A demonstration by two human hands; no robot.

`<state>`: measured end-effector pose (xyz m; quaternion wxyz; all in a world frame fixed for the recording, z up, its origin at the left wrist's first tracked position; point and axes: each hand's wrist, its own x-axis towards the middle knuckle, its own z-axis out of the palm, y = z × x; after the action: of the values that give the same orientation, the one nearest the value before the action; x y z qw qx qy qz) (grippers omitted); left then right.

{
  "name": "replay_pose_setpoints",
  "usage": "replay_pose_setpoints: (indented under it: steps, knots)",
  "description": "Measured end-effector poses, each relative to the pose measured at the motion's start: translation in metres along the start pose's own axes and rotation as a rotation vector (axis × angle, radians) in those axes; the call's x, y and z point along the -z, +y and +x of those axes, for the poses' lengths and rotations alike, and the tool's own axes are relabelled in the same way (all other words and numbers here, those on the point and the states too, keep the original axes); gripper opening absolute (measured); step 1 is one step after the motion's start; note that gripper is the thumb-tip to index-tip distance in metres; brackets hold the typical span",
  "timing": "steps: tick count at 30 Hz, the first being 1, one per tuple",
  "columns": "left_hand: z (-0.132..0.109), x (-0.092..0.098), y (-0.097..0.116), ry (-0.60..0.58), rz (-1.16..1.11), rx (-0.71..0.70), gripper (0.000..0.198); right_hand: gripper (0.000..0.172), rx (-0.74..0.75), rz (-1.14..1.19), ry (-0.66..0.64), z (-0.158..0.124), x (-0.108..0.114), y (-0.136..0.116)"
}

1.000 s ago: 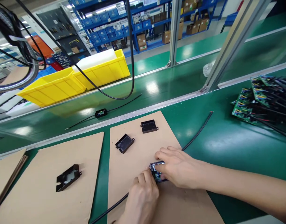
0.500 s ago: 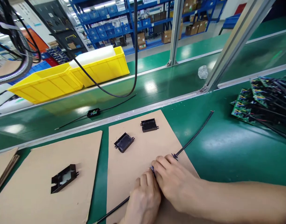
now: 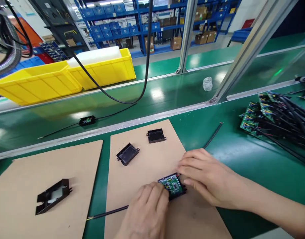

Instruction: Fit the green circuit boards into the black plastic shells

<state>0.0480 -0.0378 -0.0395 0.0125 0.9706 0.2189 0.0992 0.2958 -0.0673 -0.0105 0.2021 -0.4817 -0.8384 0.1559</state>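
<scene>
A green circuit board (image 3: 173,184) sits in a small black plastic case on the cardboard, face up between my hands. My left hand (image 3: 147,209) is closed over the case's left end, fingers curled down on its edge. From under that hand a black cable (image 3: 115,210) runs left, ending in bare yellowish wires. My right hand (image 3: 204,176) bends its fingers at the upper right corner, where the other black cable (image 3: 213,134) leads away; the fingertips partly hide the grip. Two black cases, one tilted (image 3: 128,154) and one behind it (image 3: 156,135), lie farther up the cardboard.
Another black case (image 3: 53,196) lies on the left cardboard sheet (image 3: 88,166). Circuit boards with cables (image 3: 254,116) are heaped at right. Beyond the metal rail lie a wired case (image 3: 87,120) and yellow bins (image 3: 102,69). A metal post (image 3: 242,53) rises behind the bench.
My right hand has moved up and right, away from my left, uncovering the circuit board in its case. My left hand has shifted slightly left. The whole view has drifted a little.
</scene>
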Motion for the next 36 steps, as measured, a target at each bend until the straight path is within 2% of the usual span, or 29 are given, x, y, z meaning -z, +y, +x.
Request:
replay_pose_setpoints:
  steps: [4, 8, 14, 18, 24, 27, 30, 33, 36]
  knots:
    - [0.010, -0.017, 0.004, 0.086, 0.009, -0.148, 0.036, 0.032, -0.041, 0.031, -0.113, -0.009, 0.002, 0.022]
    - [0.012, -0.032, -0.001, 0.181, -0.021, -0.186, 0.034, 0.021, -0.114, 0.013, -0.139, -0.009, -0.006, 0.033]
    - [0.010, -0.035, -0.001, 0.178, -0.078, -0.167, 0.036, 0.023, -0.049, 0.148, -0.204, -0.003, -0.016, 0.020]
    - [0.012, -0.036, 0.002, 0.201, -0.052, -0.142, 0.039, 0.022, -0.019, 0.084, -0.190, -0.005, -0.027, 0.012]
    - [0.010, -0.035, 0.007, 0.141, 0.005, -0.065, 0.043, 0.022, 0.098, -0.137, -0.201, -0.011, -0.032, 0.015]
    - [0.010, -0.036, 0.010, 0.067, 0.055, -0.034, 0.050, 0.020, 0.167, -0.244, -0.192, -0.008, -0.033, 0.012]
    - [0.014, -0.038, 0.014, 0.027, 0.062, -0.038, 0.048, 0.022, 0.211, -0.353, -0.191, -0.005, -0.035, 0.007]
    - [0.019, -0.036, 0.015, 0.017, 0.018, -0.046, 0.047, 0.020, 0.210, -0.409, -0.200, -0.005, -0.036, 0.007]
    - [0.019, -0.027, 0.010, -0.048, -0.075, -0.043, 0.054, 0.016, 0.139, -0.312, -0.170, -0.009, -0.034, 0.012]
